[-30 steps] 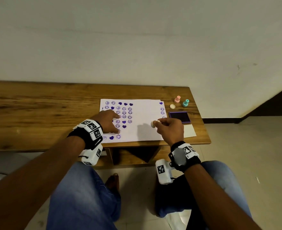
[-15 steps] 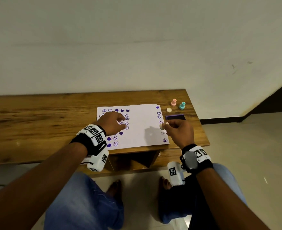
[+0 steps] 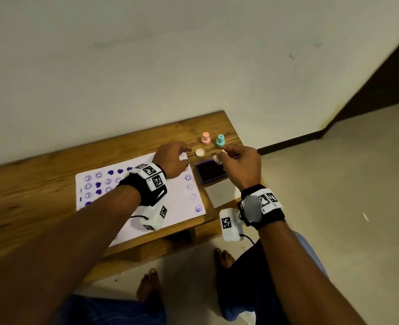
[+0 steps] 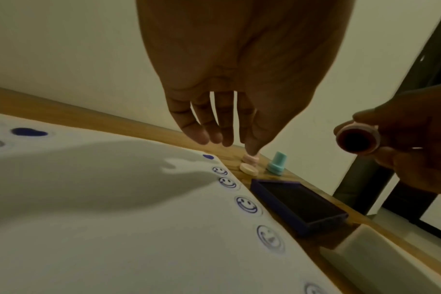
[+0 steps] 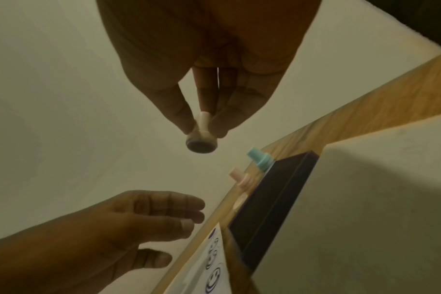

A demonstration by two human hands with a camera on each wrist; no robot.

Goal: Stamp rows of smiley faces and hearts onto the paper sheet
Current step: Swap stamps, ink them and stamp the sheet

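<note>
A white paper sheet (image 3: pixel 175 207) with purple smiley and heart prints lies on the wooden bench (image 3: pixel 29 184). My right hand (image 3: pixel 219 157) pinches a small cream stamp (image 5: pixel 202 139) by its stem, lifted above the purple ink pad (image 3: pixel 211 172), its inked face tilted toward my left hand. My left hand (image 3: pixel 184 153) hovers open over the sheet's far right corner, fingers (image 4: pixel 202 135) extended toward a cream cap (image 3: pixel 200 152). It holds nothing.
A pink stamp (image 3: pixel 205 138) and a teal stamp (image 3: pixel 220 140) stand at the bench's far right corner. The ink pad's pale lid (image 3: pixel 222 192) lies near the front right edge. Wall behind, floor to the right.
My left hand left the sheet's left side and reached across to the far right corner. My right hand carried the stamp from over the paper to above the ink pad. The view swung left.
</note>
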